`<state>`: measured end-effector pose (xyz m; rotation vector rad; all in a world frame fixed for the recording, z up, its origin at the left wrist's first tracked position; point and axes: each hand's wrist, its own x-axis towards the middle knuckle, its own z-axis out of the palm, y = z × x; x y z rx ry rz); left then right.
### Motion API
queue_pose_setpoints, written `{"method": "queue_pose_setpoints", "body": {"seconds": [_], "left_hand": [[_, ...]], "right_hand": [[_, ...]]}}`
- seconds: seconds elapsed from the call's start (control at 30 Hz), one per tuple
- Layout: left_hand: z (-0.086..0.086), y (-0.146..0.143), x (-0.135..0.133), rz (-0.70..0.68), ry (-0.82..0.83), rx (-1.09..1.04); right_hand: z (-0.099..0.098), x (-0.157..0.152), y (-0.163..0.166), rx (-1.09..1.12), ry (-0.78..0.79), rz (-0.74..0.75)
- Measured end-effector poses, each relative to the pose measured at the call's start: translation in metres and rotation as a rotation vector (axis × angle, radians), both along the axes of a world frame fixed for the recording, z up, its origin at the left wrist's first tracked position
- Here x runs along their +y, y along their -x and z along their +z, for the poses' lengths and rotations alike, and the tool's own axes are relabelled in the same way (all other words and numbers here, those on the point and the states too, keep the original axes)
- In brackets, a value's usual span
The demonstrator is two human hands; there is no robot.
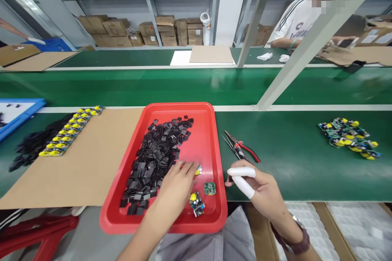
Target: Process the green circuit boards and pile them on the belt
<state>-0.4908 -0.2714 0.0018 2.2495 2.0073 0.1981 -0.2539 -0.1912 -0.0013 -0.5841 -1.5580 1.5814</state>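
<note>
In the red tray (218,212), my left hand (179,179) reaches palm down, its fingers curled at a small circuit board (199,170) with a yellow part. That board is mostly hidden under the fingers. Near them lie a green circuit board (210,188) and another board with a yellow part (196,203). A heap of small black pieces (159,151) fills the tray's left side. Just right of the tray, my right hand (257,185), with white finger cots on two fingers, pinches a small dark piece (229,178).
Pliers (243,147) and tweezers (230,145) lie beyond my right hand. Boards with yellow parts stand in rows (70,132) on cardboard (104,163) at left, and more are piled (349,136) at right. A slanted metal post (294,65) rises behind; a person (294,20) works across the bench.
</note>
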Motion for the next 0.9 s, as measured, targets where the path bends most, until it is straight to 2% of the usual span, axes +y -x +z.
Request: {"method": "queue_pose_setpoints", "body": {"seconds": [0.13,0.27,0.37,0.43,0.53,0.63,0.77,0.9], "left_hand": [[0.000,0.003,-0.003,0.019,-0.024,0.002],[0.006,-0.015,-0.005,-0.025,-0.067,-0.113],[0.005,-0.032,-0.005,-0.127,0.024,-0.197],[0.001,-0.037,-0.006,-0.127,0.058,-0.211],[-0.001,-0.032,-0.011,-0.042,-0.053,-0.323],[0.002,-0.026,-0.025,0.105,-0.173,-0.551],[0.000,-0.035,-0.044,0.231,-0.220,-0.810],[-0.007,-0.045,-0.052,0.302,-0.203,-0.915]], "right_hand": [[-0.006,-0.007,-0.019,0.010,0.051,-0.036],[-0.017,-0.014,-0.018,-0.011,0.093,-0.145],[-0.021,-0.018,-0.011,-0.033,0.088,-0.150],[-0.020,-0.021,-0.009,-0.030,0.118,-0.121],[-0.016,-0.025,-0.008,0.003,0.176,-0.139],[-0.012,-0.030,-0.007,0.048,0.150,-0.167],[-0.010,-0.041,-0.001,0.056,0.191,-0.167],[-0.005,-0.054,0.008,0.020,0.242,-0.138]]}}
